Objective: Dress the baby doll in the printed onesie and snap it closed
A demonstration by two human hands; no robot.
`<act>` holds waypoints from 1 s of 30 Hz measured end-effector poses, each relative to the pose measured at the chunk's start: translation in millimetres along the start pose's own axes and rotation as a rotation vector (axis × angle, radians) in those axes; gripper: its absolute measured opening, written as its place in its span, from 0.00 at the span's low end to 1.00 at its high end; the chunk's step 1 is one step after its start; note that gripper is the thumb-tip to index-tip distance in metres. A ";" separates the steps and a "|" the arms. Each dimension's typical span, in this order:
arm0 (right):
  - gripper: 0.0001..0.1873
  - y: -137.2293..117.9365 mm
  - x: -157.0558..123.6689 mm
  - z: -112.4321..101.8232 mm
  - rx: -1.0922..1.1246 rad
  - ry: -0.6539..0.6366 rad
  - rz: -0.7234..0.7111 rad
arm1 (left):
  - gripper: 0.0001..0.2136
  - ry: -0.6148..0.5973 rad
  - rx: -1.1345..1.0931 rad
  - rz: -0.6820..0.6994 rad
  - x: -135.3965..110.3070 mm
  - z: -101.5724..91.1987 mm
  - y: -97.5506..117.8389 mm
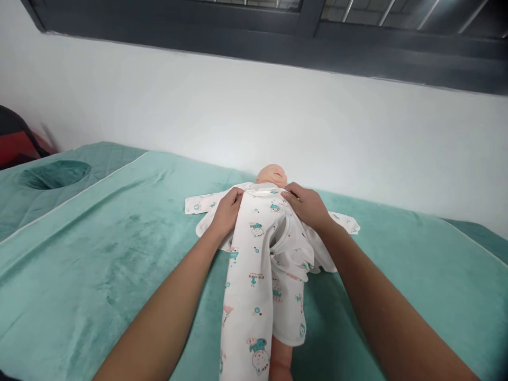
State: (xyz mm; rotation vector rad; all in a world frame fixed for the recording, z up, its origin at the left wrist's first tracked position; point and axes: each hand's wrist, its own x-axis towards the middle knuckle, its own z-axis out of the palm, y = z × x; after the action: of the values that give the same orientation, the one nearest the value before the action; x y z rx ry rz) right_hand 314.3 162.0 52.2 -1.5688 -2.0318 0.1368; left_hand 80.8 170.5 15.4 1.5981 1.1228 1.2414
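A baby doll lies on its back on the teal bed cover, head toward the wall. It wears a white printed baby suit with small cartoon figures; the suit's sleeves spread to both sides. My left hand grips the suit's fabric at the doll's chest on the left side, fingers closed on the cloth. My right hand pinches the suit near the collar on the right side. A bare doll leg shows below the suit's leg at the bottom edge.
A white wall runs behind the bed under a dark window frame. A second teal pad with a face hole lies at the left. Something red and black sits at the far left.
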 end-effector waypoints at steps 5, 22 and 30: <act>0.11 -0.7 30.9 4.3 -0.034 -0.041 0.090 | 0.07 -0.028 0.012 -0.071 6.0 -3.2 -1.7; 0.10 10.2 -22.2 40.6 0.521 0.367 0.430 | 0.08 -0.012 0.526 0.065 -4.5 -5.3 -14.8; 0.10 25.2 -60.1 23.6 0.361 0.084 0.420 | 0.04 -0.240 0.142 -0.288 -20.0 -18.6 7.1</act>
State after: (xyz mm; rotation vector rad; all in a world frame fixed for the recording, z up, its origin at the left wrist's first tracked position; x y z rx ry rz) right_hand 333.8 120.6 0.2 -1.7033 -1.4867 0.5528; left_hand 61.3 150.6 20.5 1.5734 1.2545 0.7763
